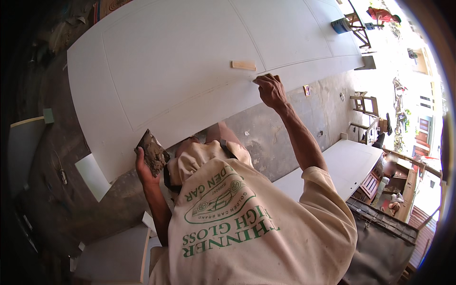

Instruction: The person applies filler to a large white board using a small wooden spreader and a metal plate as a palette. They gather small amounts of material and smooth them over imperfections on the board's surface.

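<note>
A large white panel [178, 53] with grooved lines lies before me. At its near edge my left hand [148, 171] holds a brown, crusted flat piece [154, 151], maybe a putty board; its material is unclear. My right hand [270, 87] is over the panel near a groove corner, fingers bent downward; whether they pinch something small or touch the surface is hidden. Just beyond those fingers a short light wooden block [243, 65] rests on the panel.
A blue can [341, 26] stands at the panel's far right end. Another white panel [351, 160] lies to the right, near a wooden stool [364, 103]. A pale board [93, 177] is at the left. People are at work in the background, one in red [382, 15].
</note>
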Demonstrator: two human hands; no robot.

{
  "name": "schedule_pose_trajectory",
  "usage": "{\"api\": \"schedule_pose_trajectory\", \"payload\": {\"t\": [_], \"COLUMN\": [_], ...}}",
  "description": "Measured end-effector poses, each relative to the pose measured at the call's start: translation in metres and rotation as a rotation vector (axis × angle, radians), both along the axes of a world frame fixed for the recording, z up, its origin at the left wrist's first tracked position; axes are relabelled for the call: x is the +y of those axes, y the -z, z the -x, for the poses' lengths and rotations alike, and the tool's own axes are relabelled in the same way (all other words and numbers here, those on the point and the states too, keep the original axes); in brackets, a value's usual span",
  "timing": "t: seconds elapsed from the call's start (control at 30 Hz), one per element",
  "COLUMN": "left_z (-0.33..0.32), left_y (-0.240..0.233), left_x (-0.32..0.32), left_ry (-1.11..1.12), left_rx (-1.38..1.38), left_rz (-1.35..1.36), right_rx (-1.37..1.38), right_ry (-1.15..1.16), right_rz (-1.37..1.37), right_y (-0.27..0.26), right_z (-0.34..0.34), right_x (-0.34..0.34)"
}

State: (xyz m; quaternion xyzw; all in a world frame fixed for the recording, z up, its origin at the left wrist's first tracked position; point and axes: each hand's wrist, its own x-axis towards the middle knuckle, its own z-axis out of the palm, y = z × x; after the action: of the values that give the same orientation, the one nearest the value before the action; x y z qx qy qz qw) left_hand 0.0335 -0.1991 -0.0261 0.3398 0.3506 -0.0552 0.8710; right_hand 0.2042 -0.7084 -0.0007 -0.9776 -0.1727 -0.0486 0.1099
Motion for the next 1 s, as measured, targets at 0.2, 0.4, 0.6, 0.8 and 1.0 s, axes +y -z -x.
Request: {"api": "schedule_pose_trajectory", "payload": {"t": [0.2, 0.4, 0.6, 0.8, 1.0], "left_z": [-0.004, -0.009, 0.0, -0.005, -0.008], "left_y": [-0.003, -0.015, -0.01, -0.022, -0.011], "left_x": [-0.003, -0.004, -0.005, -0.01, -0.004], "left_ry": [-0.069, -0.002, -0.048, -0.015, 0.031], "left_rx": [-0.001, 0.002, -0.04, -0.014, -0.057], "left_rz": [-0.085, -0.071, -0.056, -0.023, -0.064], "right_rx": [-0.16, -0.166, -0.096, -0.241, -0.021], "right_ry": [0.065, 0.0, -0.027, 0.077, 0.11], "right_rz": [-0.012, -0.034, 0.022, -0.145, -0.011], "right_y": [0.0, 0.017, -0.008, 0.024, -0.002], "right_z": [-0.003, 0.002, -0.01, 0.005, -0.005], "right_x": [-0.029, -0.019, -0.042, -0.021, -0.022]}}
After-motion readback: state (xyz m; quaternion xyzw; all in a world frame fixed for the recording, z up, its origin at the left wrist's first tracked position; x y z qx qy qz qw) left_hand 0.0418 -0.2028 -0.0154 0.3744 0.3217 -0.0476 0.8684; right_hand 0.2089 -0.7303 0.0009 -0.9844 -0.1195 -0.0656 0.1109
